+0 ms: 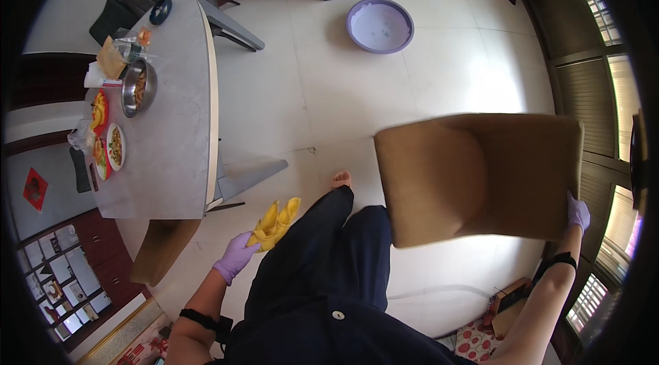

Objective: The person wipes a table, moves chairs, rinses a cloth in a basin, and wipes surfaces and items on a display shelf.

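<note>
In a purple glove, my left hand (237, 257) is closed on a crumpled yellow cloth (276, 224), which sticks up beside my left thigh. My right hand (578, 214), gloved the same way, grips the outer edge of a brown chair (432, 183) at my right. Its fingers are partly hidden behind that edge. The chair's seat and backrest face up toward me, and its near left corner is close to my right knee.
A grey table (171, 138) at left carries a steel bowl (139, 88), plates of food and packets. On the tiled floor ahead sits a purple basin (379, 25). A brown chair (165, 252) stands by the table's near end. Dark shuttered doors (587, 100) line the right side.
</note>
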`<control>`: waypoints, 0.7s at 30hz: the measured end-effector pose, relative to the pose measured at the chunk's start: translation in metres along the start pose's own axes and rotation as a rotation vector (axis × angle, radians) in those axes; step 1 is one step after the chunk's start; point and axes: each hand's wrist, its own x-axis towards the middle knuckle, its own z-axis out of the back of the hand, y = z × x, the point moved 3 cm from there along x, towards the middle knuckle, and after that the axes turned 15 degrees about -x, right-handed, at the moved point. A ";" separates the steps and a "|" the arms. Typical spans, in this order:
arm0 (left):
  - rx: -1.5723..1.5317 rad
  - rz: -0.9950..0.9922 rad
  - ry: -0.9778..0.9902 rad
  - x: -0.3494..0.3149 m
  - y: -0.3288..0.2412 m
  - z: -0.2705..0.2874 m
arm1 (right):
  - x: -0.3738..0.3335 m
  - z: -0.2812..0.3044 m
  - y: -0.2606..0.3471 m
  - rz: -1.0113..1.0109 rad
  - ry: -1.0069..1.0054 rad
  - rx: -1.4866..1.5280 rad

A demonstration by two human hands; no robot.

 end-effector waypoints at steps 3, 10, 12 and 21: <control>0.185 0.044 0.029 0.005 0.009 0.007 | -0.021 0.029 0.042 0.049 -0.033 -0.018; 0.207 -0.016 0.095 0.020 -0.003 -0.021 | -0.087 0.111 0.149 0.308 -0.114 0.096; 0.210 -0.071 0.125 0.022 -0.002 -0.027 | -0.118 0.132 0.178 0.432 -0.140 0.153; 0.221 -0.083 0.085 0.049 -0.021 -0.005 | -0.307 0.249 0.292 1.007 -0.159 0.721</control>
